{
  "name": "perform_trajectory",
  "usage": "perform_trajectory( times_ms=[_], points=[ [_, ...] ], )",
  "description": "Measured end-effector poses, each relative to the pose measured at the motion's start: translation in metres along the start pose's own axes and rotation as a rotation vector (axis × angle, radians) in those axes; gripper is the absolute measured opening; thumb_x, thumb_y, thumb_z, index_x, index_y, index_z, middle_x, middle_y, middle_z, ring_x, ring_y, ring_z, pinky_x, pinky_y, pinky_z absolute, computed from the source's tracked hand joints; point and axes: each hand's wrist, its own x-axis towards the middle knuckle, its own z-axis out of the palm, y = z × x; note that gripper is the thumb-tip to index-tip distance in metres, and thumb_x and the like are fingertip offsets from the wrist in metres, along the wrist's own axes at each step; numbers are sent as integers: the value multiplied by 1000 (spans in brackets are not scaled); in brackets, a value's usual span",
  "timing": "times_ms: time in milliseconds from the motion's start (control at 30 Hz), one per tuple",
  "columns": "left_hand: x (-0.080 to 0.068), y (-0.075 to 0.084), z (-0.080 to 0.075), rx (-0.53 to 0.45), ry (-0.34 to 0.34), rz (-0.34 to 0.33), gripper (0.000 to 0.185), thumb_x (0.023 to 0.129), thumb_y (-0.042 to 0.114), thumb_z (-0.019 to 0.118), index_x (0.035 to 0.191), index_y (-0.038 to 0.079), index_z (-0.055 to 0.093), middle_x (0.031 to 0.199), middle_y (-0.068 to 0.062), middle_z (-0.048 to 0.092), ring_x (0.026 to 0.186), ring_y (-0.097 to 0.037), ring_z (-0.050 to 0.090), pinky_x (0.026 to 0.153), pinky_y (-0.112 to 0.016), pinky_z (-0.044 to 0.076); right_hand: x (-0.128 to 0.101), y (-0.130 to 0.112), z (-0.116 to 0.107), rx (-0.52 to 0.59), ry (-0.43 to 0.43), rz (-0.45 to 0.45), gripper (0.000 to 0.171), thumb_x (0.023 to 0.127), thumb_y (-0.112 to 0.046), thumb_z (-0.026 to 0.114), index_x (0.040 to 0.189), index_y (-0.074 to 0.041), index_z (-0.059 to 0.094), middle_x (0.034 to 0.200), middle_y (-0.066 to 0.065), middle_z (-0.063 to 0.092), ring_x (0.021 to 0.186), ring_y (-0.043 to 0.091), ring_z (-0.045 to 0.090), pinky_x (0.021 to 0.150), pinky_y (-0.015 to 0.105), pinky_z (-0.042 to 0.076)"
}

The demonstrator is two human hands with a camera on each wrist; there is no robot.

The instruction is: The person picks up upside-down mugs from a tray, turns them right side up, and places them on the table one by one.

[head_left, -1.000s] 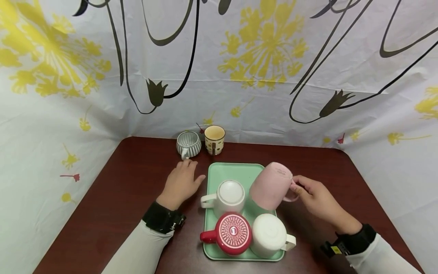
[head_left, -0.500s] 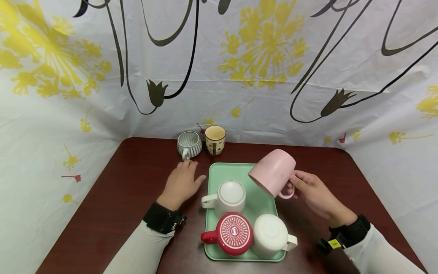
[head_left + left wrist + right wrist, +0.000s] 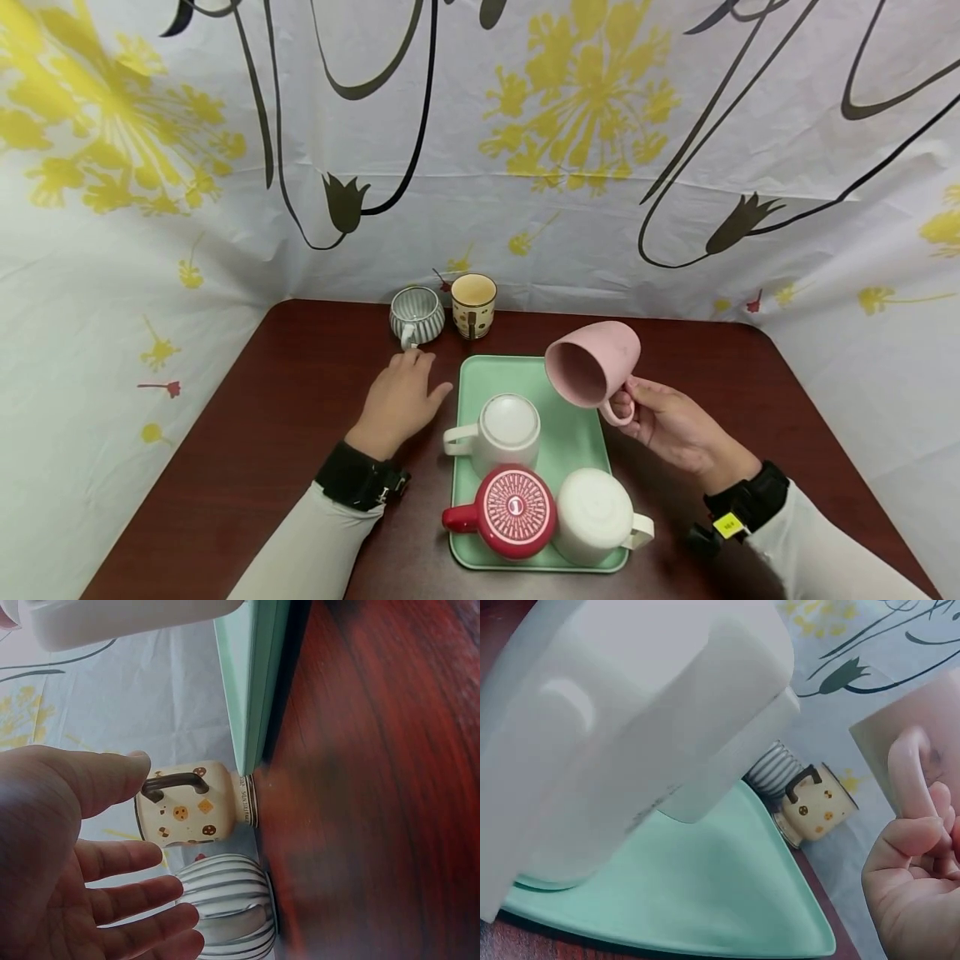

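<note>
Right hand (image 3: 671,425) has its fingers curled around the pink mug's (image 3: 595,363) handle, holding it tipped in the air over the tray's (image 3: 577,433) far right corner, mouth facing me. Left hand (image 3: 399,402) lies flat and relaxed on the table (image 3: 285,417), gripping nothing, near the striped cup (image 3: 415,315). Three mugs sit upside down on the tray.

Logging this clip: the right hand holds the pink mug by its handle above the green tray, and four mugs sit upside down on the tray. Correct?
Not quite. The head view shows three mugs upside down on the green tray, not four. The right hand does hold the pink mug by its handle above it.
</note>
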Motion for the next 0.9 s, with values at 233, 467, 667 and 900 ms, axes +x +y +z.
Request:
perform_trajectory(
  times_ms=[233,467,667,900],
  points=[
    [0,3,0,-6,-1,3,61,102,42,66,146,2,54,140,-18,57,133,-36,54,106,-51,51,2,2,2,25,10,12,42,116,-17,18,101,-7,56,89,1,56,80,14,44,72,28,25],
    [-1,6,0,-10,8,17,61,102,42,65,147,2,54,143,-18,56,135,-35,53,108,-50,50,7,-1,8,46,-7,8,43,116,-17,18,102,-5,56,89,2,56,81,13,48,73,28,25],
    [-3,15,-8,-14,59,58,58,102,40,67,145,4,55,143,-17,57,134,-33,54,108,-48,51,15,-4,15,50,-10,2,44,116,-17,16,100,-5,55,87,2,54,79,16,38,72,28,26],
    [-9,33,-30,-39,124,148,55,100,41,69,142,6,59,139,-14,61,132,-32,57,108,-48,52,29,-10,28,80,-15,-6,42,116,-19,18,102,-6,56,90,2,57,80,13,47,70,24,33]
  ],
)
